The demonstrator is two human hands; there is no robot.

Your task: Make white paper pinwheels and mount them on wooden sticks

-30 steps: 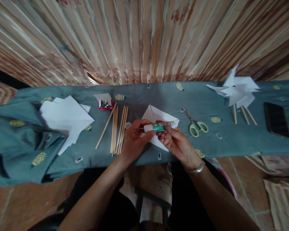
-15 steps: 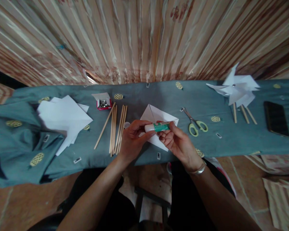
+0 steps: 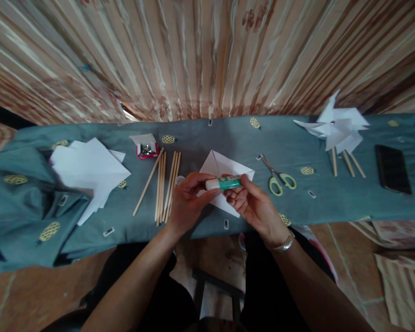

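Note:
A green and white glue stick [image 3: 228,182] lies level between my two hands. At its white end, my left hand [image 3: 189,199] pinches it between thumb and fingers. My right hand [image 3: 257,203] grips the other end, the thumb pressed along the top. Beneath them a creased white paper square [image 3: 224,165] rests on the cloth, partly covered by my hands. A small round white piece [image 3: 180,180] shows just behind my left hand. Right of the paper lie scissors [image 3: 280,180] with yellow-green handles, blades apart.
A teal cloth [image 3: 200,136] covers the narrow table. On the left are white paper sheets [image 3: 93,166], an open red box [image 3: 147,150] of small metal pieces and several wooden sticks [image 3: 162,189]. Paper pinwheels [image 3: 342,127] and a black phone [image 3: 393,168] lie right. A pleated curtain [image 3: 207,55] hangs behind.
The whole view has shifted slightly, so things sit a little further left. Both hands keep the same hold on the glue stick.

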